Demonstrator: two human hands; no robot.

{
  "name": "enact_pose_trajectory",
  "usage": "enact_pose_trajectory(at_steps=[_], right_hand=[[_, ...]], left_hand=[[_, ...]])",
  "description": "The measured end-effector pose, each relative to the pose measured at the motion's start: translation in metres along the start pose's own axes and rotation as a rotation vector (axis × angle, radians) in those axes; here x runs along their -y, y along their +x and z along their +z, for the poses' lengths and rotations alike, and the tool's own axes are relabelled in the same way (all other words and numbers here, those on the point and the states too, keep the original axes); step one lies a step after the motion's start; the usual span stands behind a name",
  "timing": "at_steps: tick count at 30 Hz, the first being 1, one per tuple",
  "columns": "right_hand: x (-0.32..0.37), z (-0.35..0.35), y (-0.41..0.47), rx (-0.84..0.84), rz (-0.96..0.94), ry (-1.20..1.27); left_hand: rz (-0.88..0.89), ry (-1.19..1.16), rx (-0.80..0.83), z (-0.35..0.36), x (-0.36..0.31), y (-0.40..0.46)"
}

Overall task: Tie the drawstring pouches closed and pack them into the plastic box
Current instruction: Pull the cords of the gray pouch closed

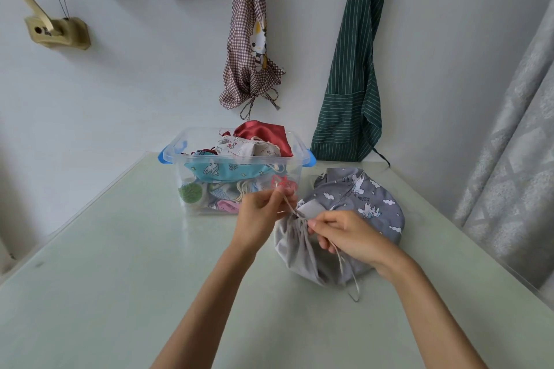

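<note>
My left hand (259, 208) and right hand (344, 234) each pinch the thin grey cord (292, 210), cinching the plain grey fabric pouch (295, 249) lying on the pale green surface (120, 249) beside the clear plastic box (207, 207).

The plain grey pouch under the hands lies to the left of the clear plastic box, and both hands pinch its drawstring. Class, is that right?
Not quite. The head view shows the plain grey pouch to the right of the clear plastic box, not the left. The rest holds: the left hand and the right hand each pinch its drawstring.
</note>
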State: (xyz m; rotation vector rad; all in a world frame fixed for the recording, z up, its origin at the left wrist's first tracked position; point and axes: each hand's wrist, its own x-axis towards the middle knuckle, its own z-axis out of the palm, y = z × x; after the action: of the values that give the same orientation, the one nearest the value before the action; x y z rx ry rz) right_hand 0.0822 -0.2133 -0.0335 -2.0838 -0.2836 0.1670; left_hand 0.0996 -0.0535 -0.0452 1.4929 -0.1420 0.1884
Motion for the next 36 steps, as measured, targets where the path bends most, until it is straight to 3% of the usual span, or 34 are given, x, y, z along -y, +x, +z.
enact_pose_trajectory(at_steps=[3, 7, 11, 16, 18, 22, 25, 28, 32, 36], right_hand=[[0.002, 0.003, 0.001, -0.038, -0.073, 0.046], [-0.003, 0.006, 0.003, 0.003, -0.059, 0.18], [-0.017, 0.006, 0.005, 0.063, -0.007, 0.151], [-0.017, 0.004, 0.008, 0.024, 0.013, 0.2], [-0.017, 0.002, 0.008, 0.069, 0.049, 0.175], [-0.022, -0.001, 0.001, 0.246, 0.186, 0.041], [-0.007, -0.016, -0.011, 0.299, 0.175, 0.02], [0.012, -0.035, -0.023, 0.21, 0.111, 0.064], [0.019, -0.041, -0.024, 0.054, 0.049, 0.113], [0.016, -0.029, -0.012, -0.152, 0.115, 0.258]], left_hand=[[-0.175, -0.277, 0.082, -0.003, -0.009, 0.002], [-0.35, -0.535, 0.066, -0.013, -0.015, 0.007], [-0.396, -0.354, 0.099, -0.023, -0.008, 0.009], [-0.257, -0.4, 0.153, -0.015, -0.014, 0.006], [-0.186, -0.233, 0.244, -0.018, -0.016, 0.006], [-0.109, 0.381, 0.392, -0.024, -0.013, 0.003], [-0.082, 0.502, 0.469, -0.018, -0.012, -0.001], [-0.073, 0.545, 0.613, -0.009, -0.014, -0.007], [-0.192, 0.608, 0.774, 0.008, -0.015, -0.014], [-0.272, 0.613, 0.887, 0.016, -0.017, -0.016]])
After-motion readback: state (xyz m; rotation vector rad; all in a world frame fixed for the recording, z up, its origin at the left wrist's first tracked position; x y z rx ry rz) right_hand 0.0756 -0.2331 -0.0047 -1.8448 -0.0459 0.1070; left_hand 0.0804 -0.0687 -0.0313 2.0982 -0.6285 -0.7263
